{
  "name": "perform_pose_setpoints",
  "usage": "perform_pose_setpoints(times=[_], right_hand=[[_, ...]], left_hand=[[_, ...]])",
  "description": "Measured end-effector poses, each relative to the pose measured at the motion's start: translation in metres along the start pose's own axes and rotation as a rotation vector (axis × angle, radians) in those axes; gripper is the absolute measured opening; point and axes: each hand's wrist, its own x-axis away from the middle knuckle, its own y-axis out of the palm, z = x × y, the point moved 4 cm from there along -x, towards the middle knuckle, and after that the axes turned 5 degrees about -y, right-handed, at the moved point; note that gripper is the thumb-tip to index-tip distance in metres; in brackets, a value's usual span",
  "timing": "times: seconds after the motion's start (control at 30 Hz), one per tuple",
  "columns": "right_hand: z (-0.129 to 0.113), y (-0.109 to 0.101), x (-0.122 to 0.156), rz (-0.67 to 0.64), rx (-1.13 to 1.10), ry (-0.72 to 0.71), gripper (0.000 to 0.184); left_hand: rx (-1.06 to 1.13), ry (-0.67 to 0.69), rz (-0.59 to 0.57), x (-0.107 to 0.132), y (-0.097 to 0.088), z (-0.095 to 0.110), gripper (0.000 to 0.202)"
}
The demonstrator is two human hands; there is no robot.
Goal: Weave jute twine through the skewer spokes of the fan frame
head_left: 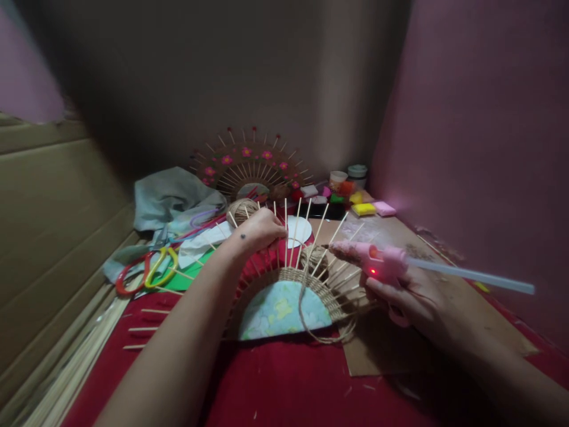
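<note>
1. Centrally, one half-round woven piece [284,311]: a flower-printed card semicircle edged with rows of jute weave. It lies on the red cloth [288,385] between the two hands. Bamboo skewers [311,237] fan out of it, too blurred for a sure count.
2. One left hand [260,231]: reached over the far side of the piece, fingers curled down among the skewer tips and touching them. Whether it pinches one cannot be told.
3. One right hand [409,302]: closed around the grip of one pink hot glue gun [377,261]. The nozzle points left at the skewers on the piece's right side, and one red lamp is lit.
4. One glue stick [471,276]: pale, projecting from the back of the gun toward the right.
5. One loose jute cord [306,323]: looped across the card and round the front right edge.
6. One ball of twine [242,209]: just beyond the left hand.
7. One cardboard sheet [391,350]: under the right hand.
8. Scissors [146,270]: red handles and yellow handles overlapping, left of the left forearm; apparently two pairs.
9. Three loose skewers [142,329]: on the red cloth, left of the forearm.
10. One finished fan piece [251,166]: upright at the back wall, at least five pink flowers.
11. Two cups [347,176] and two clay blocks [373,209], one yellow and one pink: back right.
12. One grey cloth [173,198]: back left.
</note>
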Motion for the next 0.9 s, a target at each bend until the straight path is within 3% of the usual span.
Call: perform_pose_setpoints(times=[0.2,0.9], right_hand=[[0.008,0.002,0.004,-0.047,-0.031,0.129,0.045],[-0.003,-0.002,0.002,-0.04,0.039,0.085,0.047]], left_hand=[[0.024,0.006,-0.015,0.001,0.0,0.0,0.026],[-0.03,-0.013,-0.006,0.005,-0.002,0.005,0.028]])
